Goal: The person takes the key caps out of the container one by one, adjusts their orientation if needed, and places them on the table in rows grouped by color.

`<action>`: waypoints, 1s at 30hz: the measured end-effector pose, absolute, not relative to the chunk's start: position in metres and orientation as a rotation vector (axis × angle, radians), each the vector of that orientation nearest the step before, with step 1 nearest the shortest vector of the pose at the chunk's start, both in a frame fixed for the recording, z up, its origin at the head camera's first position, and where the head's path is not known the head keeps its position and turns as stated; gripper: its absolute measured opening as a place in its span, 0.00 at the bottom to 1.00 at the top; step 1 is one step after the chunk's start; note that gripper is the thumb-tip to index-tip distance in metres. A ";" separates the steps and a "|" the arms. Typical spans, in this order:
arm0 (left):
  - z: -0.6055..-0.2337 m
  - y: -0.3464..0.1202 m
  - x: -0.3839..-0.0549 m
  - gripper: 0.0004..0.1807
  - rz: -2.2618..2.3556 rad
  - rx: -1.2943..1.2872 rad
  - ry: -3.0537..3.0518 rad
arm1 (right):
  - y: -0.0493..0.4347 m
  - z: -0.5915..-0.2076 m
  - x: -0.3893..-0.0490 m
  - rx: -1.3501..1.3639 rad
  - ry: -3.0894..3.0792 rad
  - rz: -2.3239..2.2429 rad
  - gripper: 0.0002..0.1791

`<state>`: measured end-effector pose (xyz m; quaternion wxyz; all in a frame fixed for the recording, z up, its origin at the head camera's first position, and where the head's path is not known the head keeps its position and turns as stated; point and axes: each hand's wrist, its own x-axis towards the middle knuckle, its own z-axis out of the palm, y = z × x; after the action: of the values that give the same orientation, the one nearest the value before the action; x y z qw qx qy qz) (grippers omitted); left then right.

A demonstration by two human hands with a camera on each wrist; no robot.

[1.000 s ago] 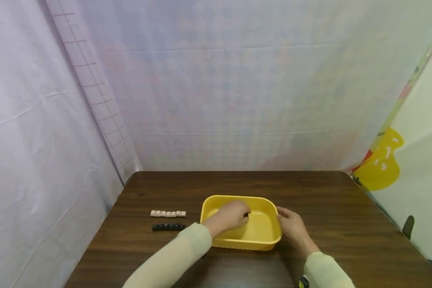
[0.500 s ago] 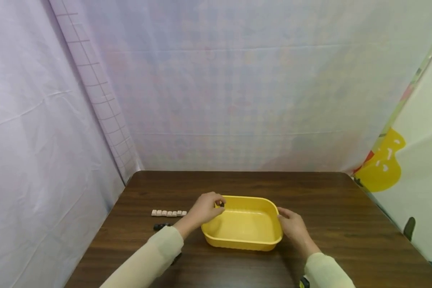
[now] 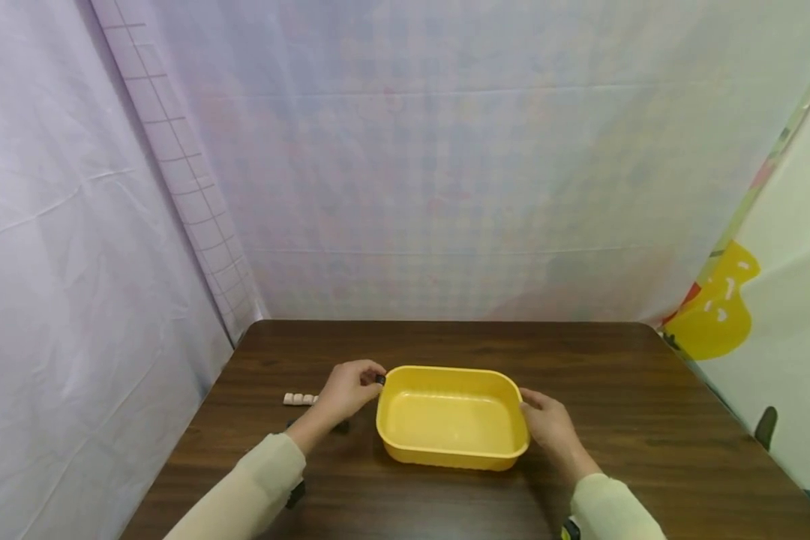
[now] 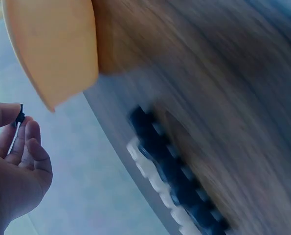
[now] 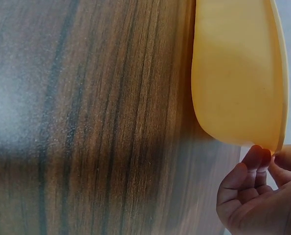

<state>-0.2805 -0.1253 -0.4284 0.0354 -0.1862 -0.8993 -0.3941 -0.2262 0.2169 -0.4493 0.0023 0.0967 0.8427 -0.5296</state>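
My left hand (image 3: 343, 391) pinches a small black keycap (image 4: 20, 116) between thumb and fingertips, just beyond the left rim of a yellow plastic basin (image 3: 452, 456). At the basin's right end, my right hand (image 3: 552, 427) holds the rim between thumb and fingers; the right wrist view shows the fingertips at its edge. To the left lie a row of white keycaps (image 3: 300, 399) and, nearer me, a row of black keycaps (image 4: 167, 169). My left hand and forearm hide much of both rows in the head view.
The dark wood-grain table (image 3: 580, 360) ends at a pale hanging cloth (image 3: 418, 225) behind. More white cloth (image 3: 74, 300) hangs along the left side, and a printed sheet (image 3: 783, 360) along the right.
My left hand has come up out of the basin and moved left past its rim, the black keycap still pinched. My right hand stays on the basin's right end.
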 end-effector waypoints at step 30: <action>-0.467 -0.279 -0.259 0.10 -1.086 -0.215 -2.843 | 0.216 -0.449 -0.227 0.300 2.665 -1.659 0.25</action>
<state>-0.2589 -0.2792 -0.4668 0.0451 -0.0703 -0.9309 -0.3556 -0.2272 0.2156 -0.4494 -0.0059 0.0950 0.8450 -0.5262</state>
